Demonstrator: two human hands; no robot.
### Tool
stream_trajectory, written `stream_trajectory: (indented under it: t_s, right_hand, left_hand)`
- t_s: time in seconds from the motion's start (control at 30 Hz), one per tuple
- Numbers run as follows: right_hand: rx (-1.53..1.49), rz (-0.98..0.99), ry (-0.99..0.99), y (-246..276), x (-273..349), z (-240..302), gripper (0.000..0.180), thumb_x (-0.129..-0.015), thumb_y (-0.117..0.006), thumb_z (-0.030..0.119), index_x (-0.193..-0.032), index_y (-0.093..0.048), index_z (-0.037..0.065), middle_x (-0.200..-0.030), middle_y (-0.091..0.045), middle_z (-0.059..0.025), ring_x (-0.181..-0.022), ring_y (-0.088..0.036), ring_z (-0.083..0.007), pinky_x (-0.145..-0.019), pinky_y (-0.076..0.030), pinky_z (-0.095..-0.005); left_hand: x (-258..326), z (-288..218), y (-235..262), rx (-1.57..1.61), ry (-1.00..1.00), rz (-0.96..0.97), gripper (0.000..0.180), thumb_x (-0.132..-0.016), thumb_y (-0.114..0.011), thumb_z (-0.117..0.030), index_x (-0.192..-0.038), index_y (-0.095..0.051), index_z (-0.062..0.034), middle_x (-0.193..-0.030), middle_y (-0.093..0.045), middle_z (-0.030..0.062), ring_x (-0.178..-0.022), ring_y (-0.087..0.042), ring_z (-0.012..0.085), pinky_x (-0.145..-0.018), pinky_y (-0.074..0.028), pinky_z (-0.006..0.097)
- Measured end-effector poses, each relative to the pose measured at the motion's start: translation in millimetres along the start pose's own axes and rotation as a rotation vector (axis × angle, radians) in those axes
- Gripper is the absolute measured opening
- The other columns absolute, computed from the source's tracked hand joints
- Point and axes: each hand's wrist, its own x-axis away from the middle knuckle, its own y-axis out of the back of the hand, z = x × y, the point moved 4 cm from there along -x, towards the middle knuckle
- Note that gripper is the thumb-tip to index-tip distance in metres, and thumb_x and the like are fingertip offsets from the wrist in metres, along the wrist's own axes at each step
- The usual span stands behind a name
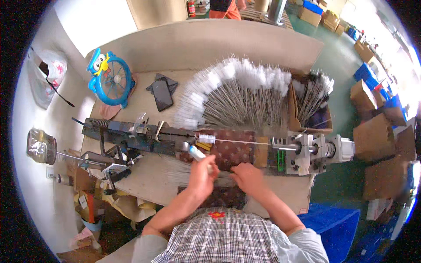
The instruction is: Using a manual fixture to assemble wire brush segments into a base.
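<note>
My left hand (203, 176) is closed around a slim white-and-blue handled tool (196, 152), its tip near the machine's dark rail (175, 136). Just beyond it, a short white bristle piece (207, 139) sits on a thin rod (241, 142) that runs right to a metal chuck (285, 145). My right hand (247, 177) is at the front of the brown patterned cloth (232, 153), its fingers curled together; whatever they may hold is hidden. Loose thin wires (173, 173) lie on the table near my left hand.
Many white-tufted wire brushes (245, 87) fan out behind the cloth; more stand in a cardboard box (318, 127). A motor (344, 149) is at the right. A phone (162, 94) and a blue toy-shaped fan (118, 81) are at the back left. Another person (224, 9) stands beyond the panel.
</note>
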Motion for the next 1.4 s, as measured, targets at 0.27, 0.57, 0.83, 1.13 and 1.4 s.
stream_trajectory:
  t_s: [0.27,0.57,0.83,1.13,1.4]
  right_hand:
    - [0.076,0.121,-0.103,9,-1,-4,0.011,-0.079,-0.058,0.023,-0.079,-0.058,0.012,-0.077,-0.057,-0.0051,-0.077,-0.059,-0.0257,-0.060,-0.048,-0.0401]
    - [-0.090,0.220,-0.234,31,1,-1,0.018,-0.080,-0.050,0.010,-0.096,-0.060,0.009,-0.093,-0.062,-0.0124,-0.086,-0.061,-0.0323,-0.070,-0.049,-0.0446]
    - [-0.023,0.261,-0.171,19,23,-12,0.019,-0.082,-0.053,0.019,-0.098,-0.060,0.010,-0.084,-0.061,-0.0136,-0.077,-0.061,-0.0306,-0.062,-0.049,-0.0424]
    - [-0.035,0.289,0.018,27,28,-16,0.020,-0.080,-0.048,0.010,-0.099,-0.056,0.008,-0.090,-0.057,-0.0123,-0.077,-0.062,-0.0305,-0.061,-0.052,-0.0428]
    - [-0.082,0.316,-0.161,33,19,-7,0.022,-0.080,-0.052,0.008,-0.102,-0.053,0.005,-0.095,-0.054,-0.0154,-0.079,-0.059,-0.0353,-0.066,-0.049,-0.0452]
  left_hand:
    - [69,-99,26,0.417,-0.082,0.497,0.042,-0.094,-0.037,-0.046,-0.090,-0.054,-0.0070,-0.055,-0.043,-0.0030,-0.041,-0.035,0.0087,-0.043,-0.036,0.025]
    - [56,-53,-83,-0.937,-0.764,0.646,0.018,-0.087,-0.056,-0.015,-0.100,-0.058,-0.0023,-0.079,-0.061,0.0096,-0.061,-0.058,0.0158,-0.057,-0.048,0.028]
    - [-31,11,-148,-1.768,-1.327,0.421,0.017,-0.076,-0.058,-0.011,-0.092,-0.054,-0.0067,-0.083,-0.057,0.0113,-0.068,-0.063,0.0262,-0.058,-0.051,0.037]
    - [-42,1,-161,-2.116,-1.405,0.314,0.004,-0.072,-0.056,-0.011,-0.071,-0.056,-0.0075,-0.077,-0.053,0.0059,-0.073,-0.062,0.0225,-0.059,-0.050,0.034]
    - [-49,-55,-153,-1.973,-1.752,0.152,0.020,-0.073,-0.055,-0.012,-0.091,-0.065,-0.0101,-0.099,-0.057,0.0078,-0.085,-0.058,0.0212,-0.071,-0.047,0.034]
